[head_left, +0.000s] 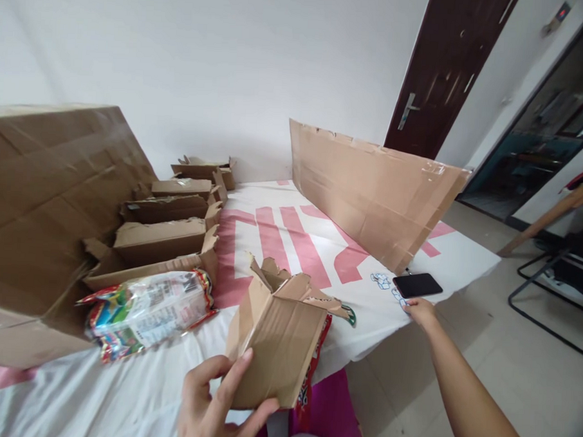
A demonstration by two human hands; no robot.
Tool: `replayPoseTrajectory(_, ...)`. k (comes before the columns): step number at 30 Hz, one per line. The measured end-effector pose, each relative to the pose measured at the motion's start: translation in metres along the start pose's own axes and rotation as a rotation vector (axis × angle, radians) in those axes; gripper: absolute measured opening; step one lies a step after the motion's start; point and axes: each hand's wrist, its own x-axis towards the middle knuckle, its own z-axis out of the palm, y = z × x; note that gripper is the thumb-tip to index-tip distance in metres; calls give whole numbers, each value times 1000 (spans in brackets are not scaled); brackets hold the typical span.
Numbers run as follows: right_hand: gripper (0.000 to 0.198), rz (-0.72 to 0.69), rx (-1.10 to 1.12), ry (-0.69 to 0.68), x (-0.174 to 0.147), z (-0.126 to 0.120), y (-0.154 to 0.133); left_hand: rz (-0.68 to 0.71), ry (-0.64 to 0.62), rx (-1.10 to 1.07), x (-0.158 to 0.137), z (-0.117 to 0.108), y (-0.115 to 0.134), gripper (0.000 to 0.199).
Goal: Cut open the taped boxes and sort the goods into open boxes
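Observation:
My left hand (225,399) grips the lower end of a small torn cardboard box (278,350), thumb and fingers spread over its side. The box stands tilted towards me, its ragged flaps apart at the top. Part of a red packet (308,380) shows behind its right side, and a green-edged piece (349,314) juts out under a flap. At the bed's right edge, my right hand (420,312) has its fingers closed by small blue-outlined cartoon shapes (398,296), just below a black phone (417,286). What those fingers pinch, if anything, is unclear.
A colourful plastic snack bag (152,312) lies left on the white and pink sheet (290,238). Several torn cardboard boxes (160,235) line up behind it, beside a large carton (55,195). A cardboard panel (370,190) stands upright at the right. A wooden-legged chair (552,217) is beyond.

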Motion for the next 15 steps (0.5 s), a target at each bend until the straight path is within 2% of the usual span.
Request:
replayPoseTrajectory(5, 31, 113, -34, -116, -2, -3, -6, -2, -1, -4, -1, 0, 1, 71)
replayPoseTrajectory(15, 33, 137, 51, -106, -3, -18, -28, 10, -4, -8, -2, -1, 0, 69)
